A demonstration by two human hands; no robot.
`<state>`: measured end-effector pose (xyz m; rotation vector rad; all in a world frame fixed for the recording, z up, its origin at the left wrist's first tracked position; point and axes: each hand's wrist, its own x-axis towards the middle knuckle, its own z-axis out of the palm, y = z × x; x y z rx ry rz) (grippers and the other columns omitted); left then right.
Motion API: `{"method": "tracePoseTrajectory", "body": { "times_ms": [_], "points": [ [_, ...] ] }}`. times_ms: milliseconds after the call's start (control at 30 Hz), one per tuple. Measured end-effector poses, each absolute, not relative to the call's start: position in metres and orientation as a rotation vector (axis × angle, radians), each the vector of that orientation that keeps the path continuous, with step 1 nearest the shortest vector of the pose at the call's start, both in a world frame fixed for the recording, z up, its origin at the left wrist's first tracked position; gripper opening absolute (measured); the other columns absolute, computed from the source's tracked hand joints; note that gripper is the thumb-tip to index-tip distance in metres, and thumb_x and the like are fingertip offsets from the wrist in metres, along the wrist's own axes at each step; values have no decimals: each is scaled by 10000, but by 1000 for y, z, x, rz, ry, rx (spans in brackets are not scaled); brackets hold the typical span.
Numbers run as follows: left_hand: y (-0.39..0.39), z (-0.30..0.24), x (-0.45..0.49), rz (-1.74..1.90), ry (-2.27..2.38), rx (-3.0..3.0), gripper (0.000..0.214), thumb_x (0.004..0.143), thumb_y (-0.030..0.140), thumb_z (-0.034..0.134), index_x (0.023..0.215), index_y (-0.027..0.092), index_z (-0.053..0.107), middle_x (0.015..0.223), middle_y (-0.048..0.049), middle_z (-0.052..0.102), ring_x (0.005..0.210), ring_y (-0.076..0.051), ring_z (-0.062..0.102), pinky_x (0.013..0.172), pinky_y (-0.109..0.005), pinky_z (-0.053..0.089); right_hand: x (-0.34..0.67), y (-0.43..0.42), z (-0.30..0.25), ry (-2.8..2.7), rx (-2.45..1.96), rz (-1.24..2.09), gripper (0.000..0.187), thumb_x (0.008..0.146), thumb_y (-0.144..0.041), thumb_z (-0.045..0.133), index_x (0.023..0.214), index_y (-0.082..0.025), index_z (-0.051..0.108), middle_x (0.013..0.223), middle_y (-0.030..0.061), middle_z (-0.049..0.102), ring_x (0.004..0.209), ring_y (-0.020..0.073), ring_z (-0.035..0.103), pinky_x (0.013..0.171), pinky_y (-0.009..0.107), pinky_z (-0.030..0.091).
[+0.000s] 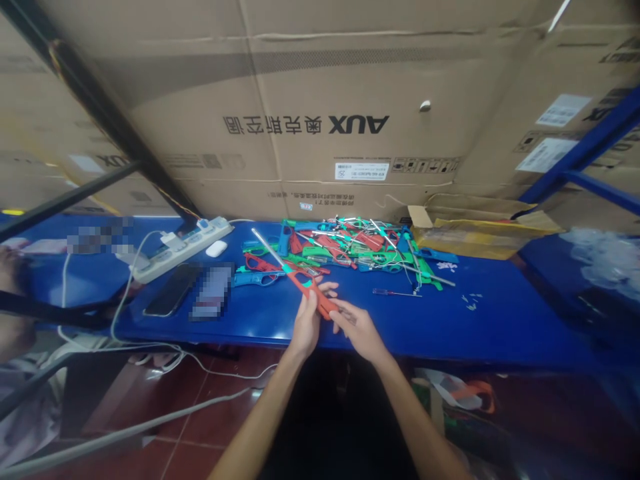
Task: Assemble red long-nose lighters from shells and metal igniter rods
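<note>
Both of my hands hold one long-nozzle lighter [299, 280] with a red-orange body and a thin metal tube that points up and to the left. My left hand [307, 321] wraps round the lower part of its handle. My right hand [356, 325] pinches the handle's end from the right. The lighter hangs just above the front part of the blue table [440, 320]. Behind it lies a pile of similar lighter parts [360, 250] in red, green and blue, with metal tubes sticking out.
A white power strip [183, 248] with cables, a white earbud case [216, 249] and a dark phone [173, 289] lie at the table's left. A small screwdriver [395, 292] lies right of my hands. An open cardboard box [475, 233] stands at the right. Large cartons form the back wall.
</note>
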<state>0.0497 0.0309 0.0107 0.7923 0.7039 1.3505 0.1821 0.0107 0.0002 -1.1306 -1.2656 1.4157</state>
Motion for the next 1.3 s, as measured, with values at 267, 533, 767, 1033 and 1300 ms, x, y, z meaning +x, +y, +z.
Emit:
{"method": "tracePoseTrajectory", "body": {
  "times_ms": [267,533,767,1033,1300],
  "points": [
    [32,13,51,1349,718,824,528,957,567,618,1321,199,519,1270,-123,668,1064,-223,629,831,-331,537,187,12,1,-1256,-1148,1470,613,889,-580,643,1322,-149,692,630,-22,594,524,94,442,515,243,359],
    [30,14,51,1332,729,830,558,940,569,641,1347,210,513,1262,-120,678,1057,-225,642,840,-341,547,188,13,0,-1222,-1132,1478,581,843,-549,711,1265,-151,728,635,-17,605,540,99,466,506,239,360],
    [32,1,52,1387,756,861,528,937,518,669,1353,222,536,1356,-129,633,1105,-228,655,958,-371,529,196,13,0,-1081,-1153,1395,570,844,-589,677,1234,-178,738,739,23,657,564,120,513,518,267,431],
    [11,10,37,1995,1436,1259,541,1015,344,587,1517,352,387,1677,-50,263,1559,-250,230,1251,-414,258,256,-2,14,-1209,-1395,1225,521,870,-585,661,1171,-173,767,740,40,697,604,163,578,621,319,496],
    [23,2,46,932,944,2215,421,1005,339,586,1421,281,568,1428,-105,619,1348,-298,538,1196,-535,288,247,5,2,-1762,-1475,837,403,1040,-449,409,1252,-274,703,1312,91,700,1263,280,606,1141,523,387]
  ]
}}
